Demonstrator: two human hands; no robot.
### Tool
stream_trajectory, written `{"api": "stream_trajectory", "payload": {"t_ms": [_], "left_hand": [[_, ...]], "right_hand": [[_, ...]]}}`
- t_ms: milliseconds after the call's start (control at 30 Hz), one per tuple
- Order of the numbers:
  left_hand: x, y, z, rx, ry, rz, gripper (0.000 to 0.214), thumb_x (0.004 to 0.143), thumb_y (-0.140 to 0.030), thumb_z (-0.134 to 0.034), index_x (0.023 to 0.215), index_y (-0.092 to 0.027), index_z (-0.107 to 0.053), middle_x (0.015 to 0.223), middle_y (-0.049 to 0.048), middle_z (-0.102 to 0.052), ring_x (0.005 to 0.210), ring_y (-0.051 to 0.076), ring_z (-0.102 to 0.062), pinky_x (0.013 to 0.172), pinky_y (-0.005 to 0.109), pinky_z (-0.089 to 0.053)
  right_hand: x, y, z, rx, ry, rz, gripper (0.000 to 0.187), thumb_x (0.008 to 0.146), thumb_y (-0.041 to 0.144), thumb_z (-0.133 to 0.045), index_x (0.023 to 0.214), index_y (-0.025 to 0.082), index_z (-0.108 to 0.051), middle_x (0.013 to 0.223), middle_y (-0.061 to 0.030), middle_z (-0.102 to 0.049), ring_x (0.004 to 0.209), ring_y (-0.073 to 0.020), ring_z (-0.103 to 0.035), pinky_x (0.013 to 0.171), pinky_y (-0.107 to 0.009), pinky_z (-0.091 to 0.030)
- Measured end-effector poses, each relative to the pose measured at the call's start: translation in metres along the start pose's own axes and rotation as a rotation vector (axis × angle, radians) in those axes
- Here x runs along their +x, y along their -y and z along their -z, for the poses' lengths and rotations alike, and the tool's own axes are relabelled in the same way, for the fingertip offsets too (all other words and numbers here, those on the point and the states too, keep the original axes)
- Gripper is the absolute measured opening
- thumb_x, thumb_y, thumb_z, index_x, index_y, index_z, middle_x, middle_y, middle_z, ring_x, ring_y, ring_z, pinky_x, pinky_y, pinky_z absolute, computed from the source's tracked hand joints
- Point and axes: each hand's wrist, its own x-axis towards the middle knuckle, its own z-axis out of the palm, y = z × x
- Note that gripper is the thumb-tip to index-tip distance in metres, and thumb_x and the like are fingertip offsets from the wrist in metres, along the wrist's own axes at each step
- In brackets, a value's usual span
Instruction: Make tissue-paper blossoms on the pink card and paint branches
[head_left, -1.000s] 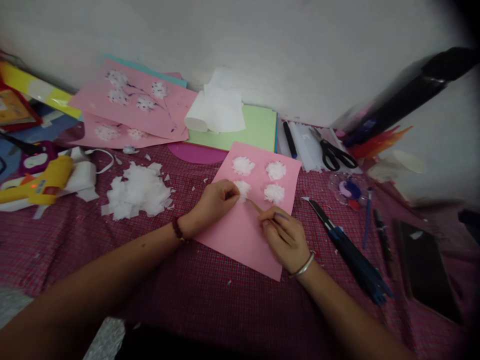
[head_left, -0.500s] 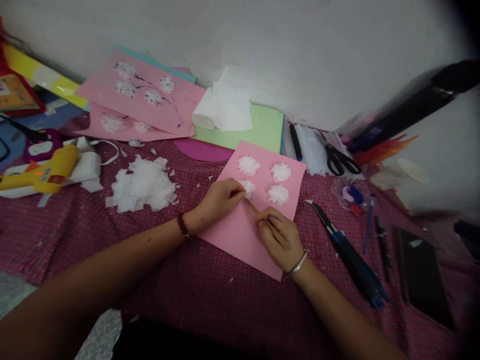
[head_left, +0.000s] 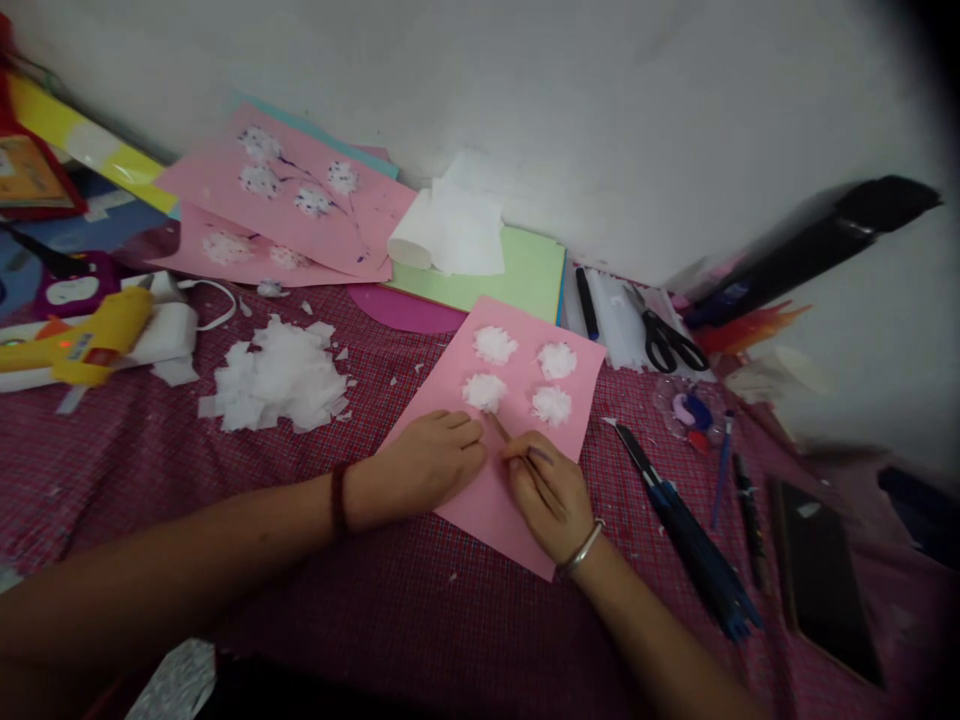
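Four white tissue tufts (head_left: 495,345) are sitting on the pink sheet (head_left: 517,380) | right hand (head_left: 546,492) is pinching a thin stick (head_left: 501,432), tip just below the lower-left tuft (head_left: 484,392) | left hand (head_left: 429,466) is lying on the sheet, fingers curled, grip unclear.

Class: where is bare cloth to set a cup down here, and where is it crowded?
Free: cloth below the scrap pile, left of the left hand; cloth at the near edge between the forearms. Crowded: papers along the wall, glue gun far left, pens, scissors, phone on the right.
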Motion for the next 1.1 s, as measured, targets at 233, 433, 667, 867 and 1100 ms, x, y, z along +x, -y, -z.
{"api": "stream_trajectory", "payload": {"t_ms": [233,433,667,867,1100], "left_hand": [[-0.002,-0.009,0.001,0.106,0.088,-0.036,0.006,0.084,-0.016,-0.057,0.082,-0.013,-0.062,0.083,0.0063,-0.060,0.082,0.020,-0.049,0.071,0.033,-0.042],[-0.002,-0.007,0.000,0.099,0.083,-0.051,0.008,0.085,-0.017,-0.056,0.084,-0.013,-0.063,0.083,0.0068,-0.060,0.081,0.020,-0.050,0.072,0.034,-0.041],[0.002,-0.003,0.001,0.016,0.009,0.031,0.016,0.089,-0.018,-0.048,0.078,-0.014,-0.059,0.080,0.0062,-0.058,0.077,0.018,-0.051,0.072,0.032,-0.043],[0.003,0.015,0.004,-0.284,-0.133,0.230,0.024,0.087,-0.021,-0.047,0.064,-0.016,-0.051,0.066,0.0008,-0.051,0.065,0.013,-0.047,0.061,0.025,-0.039],[0.003,0.027,0.002,-0.356,-0.186,0.386,0.024,0.085,-0.020,-0.047,0.062,-0.016,-0.047,0.065,-0.0009,-0.046,0.061,0.010,-0.043,0.057,0.024,-0.034]], "right_hand": [[0.001,-0.007,-0.005,-0.164,0.123,0.072,0.016,0.083,0.011,-0.039,0.088,0.020,-0.051,0.081,-0.0050,-0.058,0.077,-0.0204,-0.056,0.071,-0.036,-0.047],[0.005,-0.006,-0.006,-0.155,0.105,0.082,0.017,0.081,0.011,-0.040,0.089,0.021,-0.051,0.082,-0.0046,-0.060,0.076,-0.0202,-0.057,0.070,-0.035,-0.047],[-0.006,0.002,0.001,0.033,-0.024,-0.016,0.017,0.085,0.013,-0.041,0.082,0.021,-0.056,0.075,-0.0018,-0.058,0.068,-0.0159,-0.057,0.064,-0.030,-0.048],[-0.009,0.003,0.015,0.136,-0.169,-0.084,0.018,0.083,0.012,-0.043,0.074,0.020,-0.057,0.066,-0.0001,-0.056,0.060,-0.0133,-0.054,0.055,-0.026,-0.045],[-0.010,0.000,0.013,0.198,-0.058,-0.057,0.018,0.085,0.012,-0.044,0.077,0.020,-0.058,0.071,-0.0004,-0.056,0.064,-0.0136,-0.055,0.060,-0.027,-0.045]]}}
